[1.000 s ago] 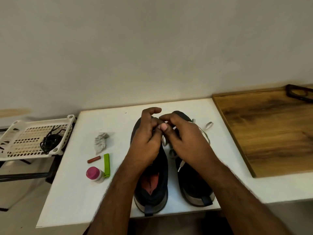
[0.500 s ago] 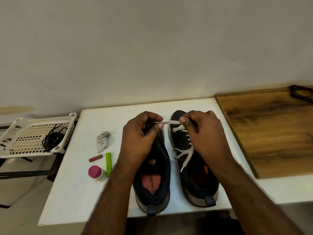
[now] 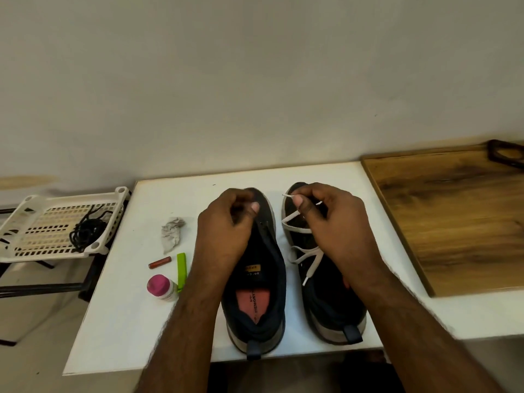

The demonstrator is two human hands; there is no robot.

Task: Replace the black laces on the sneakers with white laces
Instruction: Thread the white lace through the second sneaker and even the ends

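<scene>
Two dark sneakers stand side by side on the white table (image 3: 326, 174), toes pointing away from me. The left sneaker (image 3: 256, 293) has no lace that I can see. A white lace (image 3: 307, 252) is partly threaded through the right sneaker (image 3: 331, 302). My right hand (image 3: 331, 222) pinches the lace's end above that shoe's toe, and the tip sticks out to the left of my thumb. Over the left sneaker's toe, my left hand (image 3: 224, 231) has its fingers curled with nothing visible in them. The black laces (image 3: 88, 231) lie bundled in a white plastic basket (image 3: 34, 219) left of the table.
On the table to the left of the shoes lie a crumpled grey tissue (image 3: 171, 234), a small red-brown stick (image 3: 160, 262), a green clip (image 3: 181, 268) and a pink-capped bottle (image 3: 160, 287). A wooden board (image 3: 453, 222) adjoins the table on the right, with a dark object (image 3: 507, 156) at its far corner.
My hands have moved apart. The left hand has let go of the white lace it held stretched with the right, and now only the right hand holds the lace's end.
</scene>
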